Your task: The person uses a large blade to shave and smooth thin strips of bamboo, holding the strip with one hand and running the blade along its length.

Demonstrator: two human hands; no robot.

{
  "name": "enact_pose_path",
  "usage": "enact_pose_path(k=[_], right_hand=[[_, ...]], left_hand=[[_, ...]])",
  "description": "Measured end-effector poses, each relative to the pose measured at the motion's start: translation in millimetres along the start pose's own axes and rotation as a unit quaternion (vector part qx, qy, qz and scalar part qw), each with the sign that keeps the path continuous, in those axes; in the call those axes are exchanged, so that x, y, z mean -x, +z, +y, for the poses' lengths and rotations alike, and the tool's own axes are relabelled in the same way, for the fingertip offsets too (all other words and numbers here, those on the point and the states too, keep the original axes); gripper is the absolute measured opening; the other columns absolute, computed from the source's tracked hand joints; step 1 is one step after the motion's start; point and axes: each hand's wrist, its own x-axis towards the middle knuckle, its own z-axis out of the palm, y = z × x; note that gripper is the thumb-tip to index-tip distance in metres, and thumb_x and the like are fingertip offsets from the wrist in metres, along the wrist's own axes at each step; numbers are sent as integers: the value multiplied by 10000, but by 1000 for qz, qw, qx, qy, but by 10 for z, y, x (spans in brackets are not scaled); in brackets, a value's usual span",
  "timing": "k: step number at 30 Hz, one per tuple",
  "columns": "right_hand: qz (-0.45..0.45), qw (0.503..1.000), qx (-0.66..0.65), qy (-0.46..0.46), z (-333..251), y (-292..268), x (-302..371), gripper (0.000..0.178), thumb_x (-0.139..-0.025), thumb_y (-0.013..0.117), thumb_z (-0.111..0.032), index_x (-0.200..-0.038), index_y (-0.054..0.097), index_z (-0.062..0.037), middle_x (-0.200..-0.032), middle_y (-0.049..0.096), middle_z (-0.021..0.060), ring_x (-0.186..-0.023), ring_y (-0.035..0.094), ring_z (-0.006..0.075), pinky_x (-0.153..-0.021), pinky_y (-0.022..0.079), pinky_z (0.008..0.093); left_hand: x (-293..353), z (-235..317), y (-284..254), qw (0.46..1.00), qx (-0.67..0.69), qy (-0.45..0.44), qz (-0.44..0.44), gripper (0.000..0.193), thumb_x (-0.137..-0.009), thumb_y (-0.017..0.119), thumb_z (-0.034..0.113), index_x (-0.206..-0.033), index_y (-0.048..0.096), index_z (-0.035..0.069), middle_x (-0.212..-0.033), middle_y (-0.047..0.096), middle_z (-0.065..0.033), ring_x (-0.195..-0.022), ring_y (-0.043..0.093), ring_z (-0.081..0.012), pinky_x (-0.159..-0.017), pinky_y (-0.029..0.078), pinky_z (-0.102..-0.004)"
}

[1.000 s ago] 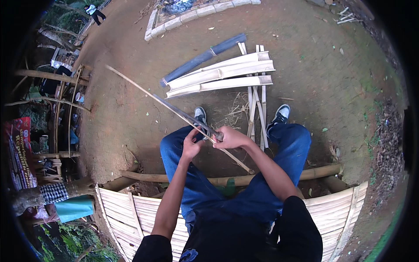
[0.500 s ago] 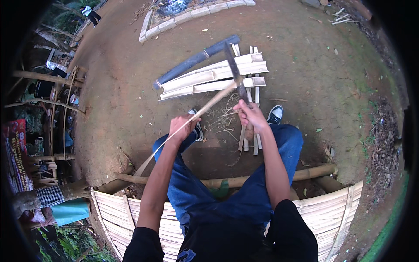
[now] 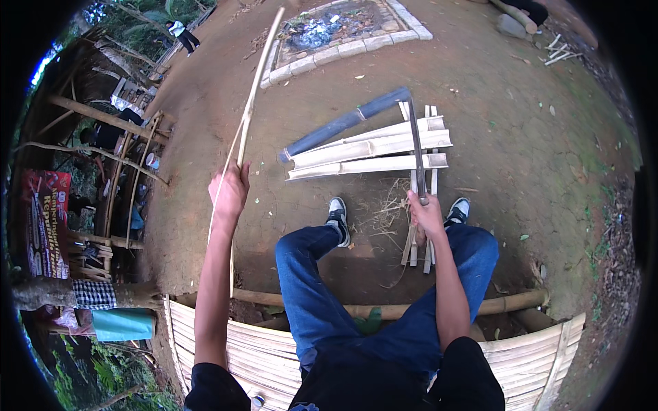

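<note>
My left hand (image 3: 230, 192) is closed around a long pale bamboo strip (image 3: 259, 72), raised nearly upright out to the left. A thinner sliver is partly split from the strip and runs down past my wrist. In my right hand (image 3: 426, 218) is the handle of a machete (image 3: 417, 147). Its narrow dark blade points away from me, over the split bamboo halves (image 3: 384, 148) on the ground, and is apart from the strip. A dark, uncut-looking bamboo pole (image 3: 329, 130) lies behind those halves.
Thin shavings (image 3: 387, 212) litter the dirt between my feet. I sit on a slatted bamboo bench (image 3: 264, 356) with a bamboo rail (image 3: 391, 312) in front. Farther off is a brick-edged ash pit (image 3: 353, 48). Pole structures (image 3: 110, 116) stand left; a person (image 3: 181, 38) stands far left.
My left hand has swung left with the strip, which has turned from a slant to nearly upright. The machete has come away from it and lowered slightly in my right hand.
</note>
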Motion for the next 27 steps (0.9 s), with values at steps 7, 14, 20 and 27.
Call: enact_pose_path(k=[7,14,20,27], right_hand=[[-75,979,166,-91,160,316,89,506,-911,636,-463,-760,596,19,-553,538,74,-494,537,142,-481,439,332],[-212,872,403,-177,-88,434,356,569,-871,582,-560,-802,680,-3,-629,624,201,-620,632,391,-614,501,463],[-320,783,456,-277,-218,703,634,549,-797,626,-619,-739,676,-76,-549,605,125,-576,641,334,-564,500,465],[-214,802,442,-340,-118,770,595,566,-811,626,-605,-728,630,-45,-602,636,135,-567,645,333,-536,510,438]], left_hand=[[947,-244,442,915,216,-132,-314,434,-964,576,330,-801,580,-73,-623,614,-262,-592,666,-359,-546,524,-434],[1674,18,689,829,283,-257,-409,494,-969,562,370,-768,529,-80,-568,605,-197,-462,642,-281,-456,522,-394],[1747,473,419,912,271,-143,-274,395,-967,569,316,-809,553,-46,-660,609,-247,-625,648,-404,-579,493,-487],[2007,1170,264,874,368,-165,-271,234,-981,509,179,-1055,554,-38,-809,611,-313,-859,593,-502,-650,472,-511]])
